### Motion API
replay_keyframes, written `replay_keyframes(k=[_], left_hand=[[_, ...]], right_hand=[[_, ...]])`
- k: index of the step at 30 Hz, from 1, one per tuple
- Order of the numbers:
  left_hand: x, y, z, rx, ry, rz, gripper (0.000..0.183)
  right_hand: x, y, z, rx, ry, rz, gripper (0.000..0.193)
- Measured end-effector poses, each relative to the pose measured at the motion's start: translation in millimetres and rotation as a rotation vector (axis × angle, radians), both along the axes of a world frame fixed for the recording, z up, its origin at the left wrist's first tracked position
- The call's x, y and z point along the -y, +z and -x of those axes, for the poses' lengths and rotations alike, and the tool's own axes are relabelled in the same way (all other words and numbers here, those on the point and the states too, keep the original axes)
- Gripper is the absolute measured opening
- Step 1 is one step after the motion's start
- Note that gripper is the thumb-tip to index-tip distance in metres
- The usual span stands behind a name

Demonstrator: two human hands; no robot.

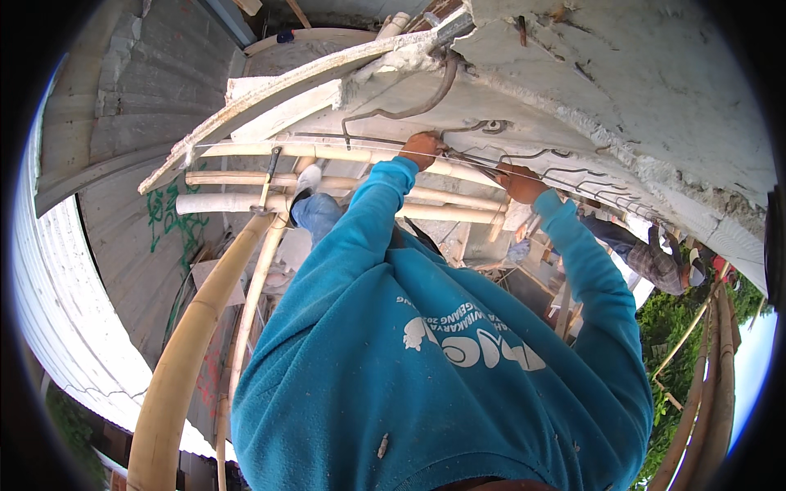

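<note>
Both my arms, in blue sleeves, reach up to the concrete wall. My left hand [422, 151] is closed around a thin dark steel rod [319, 137] that runs along the wall. To its right, my right hand [522, 182] is closed on a slim dark metal tool [489, 171], whose kind its fingers mostly hide; its tip points toward the rod. Bent steel bars [434, 100] stick out of the wall above and beside my hands. A taut white string [327, 149] passes close to my left hand.
Bamboo poles [344, 182] form scaffolding below my hands, with my foot [308, 180] on it. A hammer [270, 176] hangs at the left, near a thick upright bamboo pole [196, 335]. A rough board [286, 82] juts out above. Another person [655, 258] is farther right along the wall.
</note>
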State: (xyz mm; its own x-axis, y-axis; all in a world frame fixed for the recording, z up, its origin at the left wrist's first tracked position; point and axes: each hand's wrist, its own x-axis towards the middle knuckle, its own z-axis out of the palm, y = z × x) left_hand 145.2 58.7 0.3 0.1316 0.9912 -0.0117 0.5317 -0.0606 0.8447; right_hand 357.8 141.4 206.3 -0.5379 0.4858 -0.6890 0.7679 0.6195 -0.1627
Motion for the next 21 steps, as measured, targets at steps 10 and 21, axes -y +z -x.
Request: replay_keyframes(k=[10, 21], left_hand=[[-1.3, -2.5, -2.4, 0.009, 0.009, 0.032, 0.021], [-3.5, 9.4, 4.2, -0.036, -0.080, 0.090, 0.026]], right_hand=[[28.0, 15.9, 60.8, 0.219, 0.182, -0.251, 0.022], [38.5, -26.3, -29.0, 0.039, 0.111, -0.395, 0.039]])
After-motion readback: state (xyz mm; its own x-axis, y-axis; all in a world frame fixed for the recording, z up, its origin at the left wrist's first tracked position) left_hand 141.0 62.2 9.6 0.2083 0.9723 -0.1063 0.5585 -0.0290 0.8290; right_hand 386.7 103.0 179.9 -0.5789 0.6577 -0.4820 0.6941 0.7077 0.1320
